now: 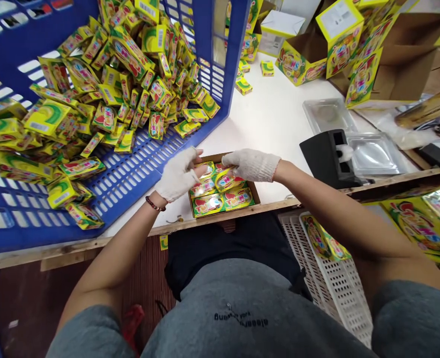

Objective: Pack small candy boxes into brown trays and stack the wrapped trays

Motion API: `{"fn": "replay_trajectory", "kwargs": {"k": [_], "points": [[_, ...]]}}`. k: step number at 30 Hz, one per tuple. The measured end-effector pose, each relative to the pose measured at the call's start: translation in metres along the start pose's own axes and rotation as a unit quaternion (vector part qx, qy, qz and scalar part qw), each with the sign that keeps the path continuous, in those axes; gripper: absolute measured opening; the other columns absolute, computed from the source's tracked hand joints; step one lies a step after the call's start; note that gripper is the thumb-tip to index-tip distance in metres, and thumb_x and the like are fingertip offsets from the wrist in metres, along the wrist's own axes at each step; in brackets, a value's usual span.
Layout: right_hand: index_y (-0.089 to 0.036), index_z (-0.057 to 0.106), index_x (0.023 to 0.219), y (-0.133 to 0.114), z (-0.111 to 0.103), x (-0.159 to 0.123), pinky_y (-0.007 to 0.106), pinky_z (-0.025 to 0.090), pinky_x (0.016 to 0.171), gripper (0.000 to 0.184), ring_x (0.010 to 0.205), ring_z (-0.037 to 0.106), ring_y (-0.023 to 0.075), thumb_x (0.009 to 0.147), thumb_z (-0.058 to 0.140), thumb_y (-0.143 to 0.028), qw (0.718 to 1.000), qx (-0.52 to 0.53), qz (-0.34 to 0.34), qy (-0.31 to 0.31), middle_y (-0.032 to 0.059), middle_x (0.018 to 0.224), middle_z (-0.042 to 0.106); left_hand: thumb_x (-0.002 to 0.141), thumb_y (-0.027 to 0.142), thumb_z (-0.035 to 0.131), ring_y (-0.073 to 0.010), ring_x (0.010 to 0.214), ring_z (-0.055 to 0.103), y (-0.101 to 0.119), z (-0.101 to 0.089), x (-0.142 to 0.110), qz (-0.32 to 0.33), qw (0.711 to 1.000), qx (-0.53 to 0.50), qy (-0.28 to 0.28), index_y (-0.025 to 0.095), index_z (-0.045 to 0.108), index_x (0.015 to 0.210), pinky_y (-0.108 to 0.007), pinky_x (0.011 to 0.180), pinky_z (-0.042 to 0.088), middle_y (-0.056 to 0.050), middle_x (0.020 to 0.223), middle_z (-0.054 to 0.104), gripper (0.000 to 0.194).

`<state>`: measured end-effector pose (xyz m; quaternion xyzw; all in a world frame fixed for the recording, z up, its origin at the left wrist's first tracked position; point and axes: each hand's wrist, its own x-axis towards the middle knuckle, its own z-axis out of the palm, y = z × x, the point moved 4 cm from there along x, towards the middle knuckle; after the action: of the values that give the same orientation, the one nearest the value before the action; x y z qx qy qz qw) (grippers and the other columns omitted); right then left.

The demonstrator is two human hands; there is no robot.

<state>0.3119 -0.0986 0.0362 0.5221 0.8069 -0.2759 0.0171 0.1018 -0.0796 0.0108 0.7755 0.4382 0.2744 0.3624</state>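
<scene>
A shallow open carton (258, 198) lies at the table's front edge, holding several small yellow-and-green packets (207, 204) laid flat in rows. My left hand (178, 174), in a white knitted glove with bare fingertips, reaches over the carton's left side. Its fingers are apart, touching or just above the packets there. From the right, my right hand (253, 165), gloved too, pinches a slightly tilted yellow packet (226, 180) inside the carton. Part of that packet and the carton's far rim are hidden by my hands.
A big blue perforated crate (130, 171) tipped on its side spills many yellow packets (126, 54) on the left. At the back right stand open display boxes (302, 62). A black tape dispenser (326, 156) and clear plastic trays (375, 154) sit right. White baskets (339, 283) are below.
</scene>
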Motion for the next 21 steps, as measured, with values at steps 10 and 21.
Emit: {"fn": "replay_trajectory", "kwargs": {"k": [10, 21], "points": [[-0.023, 0.059, 0.118, 0.014, 0.031, -0.001, 0.042, 0.062, 0.086, 0.047, 0.100, 0.071, 0.0251, 0.090, 0.066, -0.060, 0.840, 0.464, -0.031, 0.280, 0.0090, 0.111, 0.074, 0.091, 0.070, 0.068, -0.0171, 0.072, 0.058, 0.023, 0.037, -0.005, -0.015, 0.989, -0.141, 0.042, 0.020, 0.060, 0.083, -0.032, 0.068, 0.051, -0.001, 0.078, 0.062, 0.051], [-0.015, 0.076, 0.120, -0.004, 0.009, 0.025, 0.035, 0.050, 0.087, 0.030, 0.105, 0.071, 0.0268, 0.095, 0.061, -0.015, 0.982, -0.144, -0.006, -0.123, 0.0159, 0.123, 0.077, 0.095, 0.036, 0.074, -0.0237, 0.110, 0.054, -0.106, -0.043, 0.067, -0.050, 0.951, 0.147, 0.268, 0.018, 0.056, 0.110, -0.044, 0.100, 0.046, -0.008, 0.111, 0.059, 0.030]]}}
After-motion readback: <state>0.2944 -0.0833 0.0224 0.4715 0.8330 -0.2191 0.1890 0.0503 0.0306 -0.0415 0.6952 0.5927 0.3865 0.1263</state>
